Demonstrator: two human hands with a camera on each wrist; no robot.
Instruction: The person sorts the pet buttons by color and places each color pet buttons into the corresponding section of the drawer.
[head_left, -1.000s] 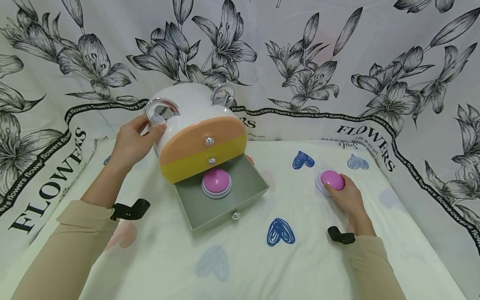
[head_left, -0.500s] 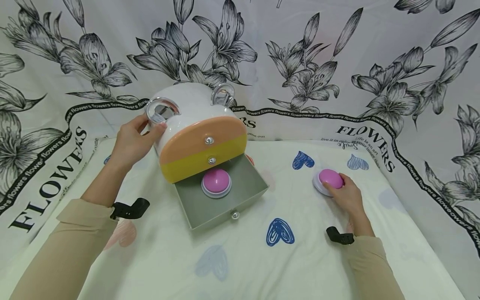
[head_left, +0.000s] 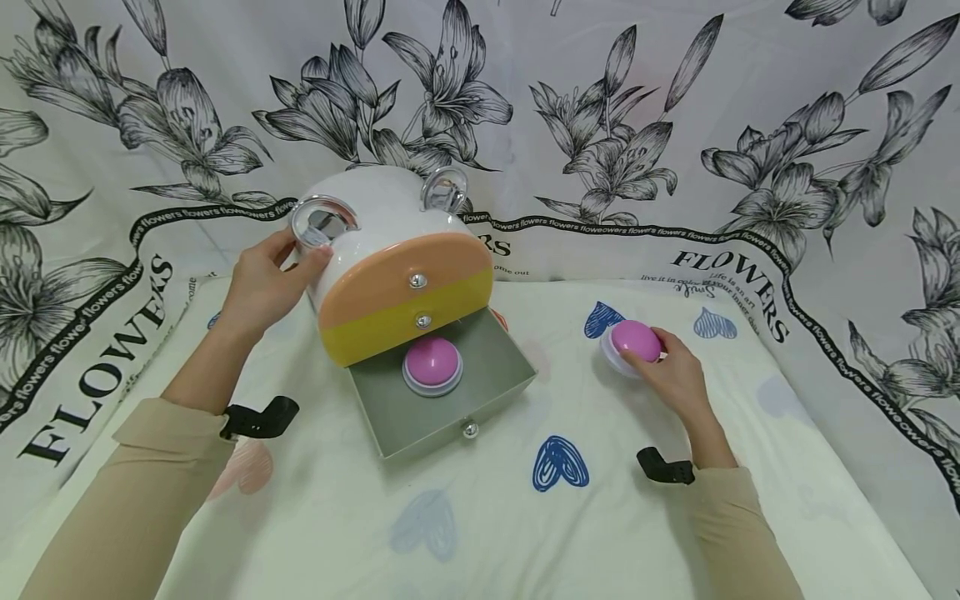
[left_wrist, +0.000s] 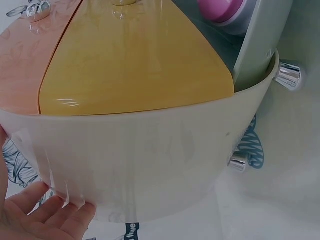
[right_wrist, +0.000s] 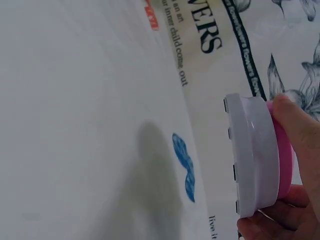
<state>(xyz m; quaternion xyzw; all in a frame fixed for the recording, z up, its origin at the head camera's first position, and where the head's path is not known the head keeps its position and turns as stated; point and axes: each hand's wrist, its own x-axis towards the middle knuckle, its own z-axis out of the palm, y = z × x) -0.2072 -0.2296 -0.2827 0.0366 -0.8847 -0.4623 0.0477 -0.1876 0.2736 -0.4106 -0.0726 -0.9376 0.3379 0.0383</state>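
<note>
In the head view my right hand [head_left: 671, 371] grips a round push button [head_left: 635, 340] with a pink dome and white base. The right wrist view shows this button [right_wrist: 257, 155] tilted on edge, small dark feet on its underside, held above the sheet between thumb and fingers. My left hand [head_left: 273, 279] holds the upper left side of a white rounded drawer box [head_left: 382, 200], thumb by its clear ear-shaped knob. Its green bottom drawer [head_left: 487, 375] is pulled out; a matching pink button [head_left: 432, 362] sits inside. The orange drawer [head_left: 375, 279] and yellow drawer [head_left: 375, 329] are closed.
A pale sheet [head_left: 480, 533] printed with hearts covers the surface. Behind it hangs a white cloth [head_left: 517, 167] with black flower drawings and lettering. The open drawer's silver knob [head_left: 470, 430] juts toward me.
My right hand has lifted the push button and carried it left, toward the drawer box. The left hand and the drawer box have stayed in place.
</note>
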